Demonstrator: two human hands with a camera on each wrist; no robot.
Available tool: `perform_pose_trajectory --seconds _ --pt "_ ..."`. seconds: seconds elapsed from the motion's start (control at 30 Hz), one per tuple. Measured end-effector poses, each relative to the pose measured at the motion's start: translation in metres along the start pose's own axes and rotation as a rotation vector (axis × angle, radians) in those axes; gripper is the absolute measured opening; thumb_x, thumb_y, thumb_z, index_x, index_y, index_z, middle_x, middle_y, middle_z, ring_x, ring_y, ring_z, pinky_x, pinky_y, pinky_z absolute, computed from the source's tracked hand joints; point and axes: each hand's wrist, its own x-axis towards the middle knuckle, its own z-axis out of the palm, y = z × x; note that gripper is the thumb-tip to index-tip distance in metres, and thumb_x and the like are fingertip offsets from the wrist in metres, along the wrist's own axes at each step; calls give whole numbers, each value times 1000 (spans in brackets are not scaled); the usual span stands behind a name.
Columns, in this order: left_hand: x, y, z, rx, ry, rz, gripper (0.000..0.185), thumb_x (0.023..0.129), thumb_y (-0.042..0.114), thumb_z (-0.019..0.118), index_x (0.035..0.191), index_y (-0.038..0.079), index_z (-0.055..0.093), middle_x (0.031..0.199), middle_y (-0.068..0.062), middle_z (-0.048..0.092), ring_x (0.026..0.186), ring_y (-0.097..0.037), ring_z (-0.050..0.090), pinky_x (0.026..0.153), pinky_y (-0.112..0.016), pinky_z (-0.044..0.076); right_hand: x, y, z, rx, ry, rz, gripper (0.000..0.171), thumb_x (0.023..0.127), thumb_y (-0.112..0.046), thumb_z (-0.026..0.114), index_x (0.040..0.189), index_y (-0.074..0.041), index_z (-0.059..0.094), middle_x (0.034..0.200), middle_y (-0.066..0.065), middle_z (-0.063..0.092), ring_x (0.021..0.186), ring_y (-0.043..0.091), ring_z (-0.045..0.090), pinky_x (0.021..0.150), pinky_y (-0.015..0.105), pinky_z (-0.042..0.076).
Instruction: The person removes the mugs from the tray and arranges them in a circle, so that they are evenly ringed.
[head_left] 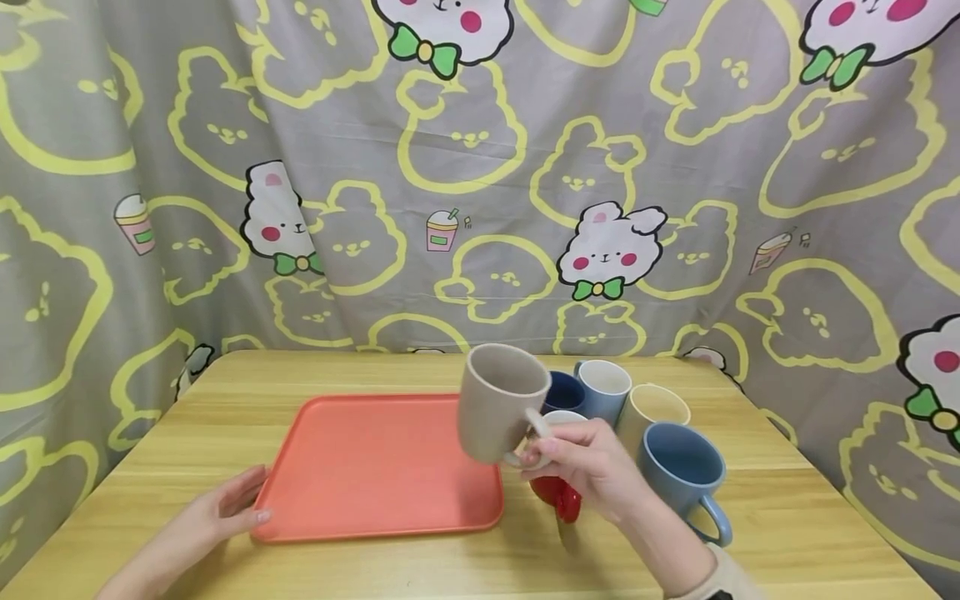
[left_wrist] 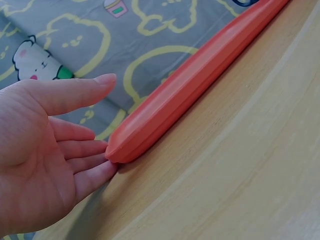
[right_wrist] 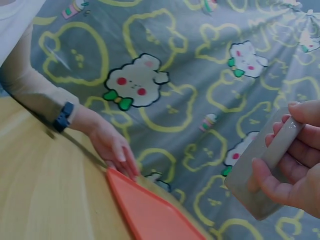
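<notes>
A beige mug [head_left: 491, 412] is held in the air by its handle in my right hand [head_left: 592, 467]; in the right wrist view the fingers curl round the mug handle [right_wrist: 286, 145]. It overlaps the right side of a coral-red tray [head_left: 375, 467] lying on the table. My left hand [head_left: 217, 517] is at the tray's front left corner. In the left wrist view the left hand's fingers [left_wrist: 95, 175] are nearly straight, fingertips right at the tray rim [left_wrist: 145, 125], with the thumb raised above.
Right of the tray stand several mugs: dark blue [head_left: 564, 392], light blue with a white inside [head_left: 604, 387], pale yellow [head_left: 654, 408] and blue [head_left: 682, 467]. A red one [head_left: 558, 496] and a white-rimmed one [head_left: 564, 418] are partly behind my right hand. A patterned curtain [head_left: 480, 167] hangs behind the table.
</notes>
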Motion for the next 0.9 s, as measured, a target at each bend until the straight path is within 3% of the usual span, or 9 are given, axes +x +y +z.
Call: perform_pose_trajectory --seconds 0.13,0.37,0.9 --pt "0 1 0 4 -3 -17 79 93 29 56 140 -17 11 144 -35 16 129 -48 25 93 -33 42 -17 -18 -10 -23 38 -11 39 92 11 36 101 -3 71 93 7 69 88 20 64 80 39 52" --pt "0 0 0 -50 -19 18 77 94 23 55 139 -18 9 144 -36 14 130 -48 23 82 -12 38 -48 -39 -26 0 60 -73 45 90 20 27 104 6 67 97 12 68 92 20 64 83 40 50" --pt "2 -1 -1 -31 -23 4 77 94 25 54 139 -19 9 144 -37 13 129 -49 23 81 -12 39 -114 -57 -56 -100 112 38 44 93 18 21 106 11 62 101 13 66 99 22 61 86 40 49"
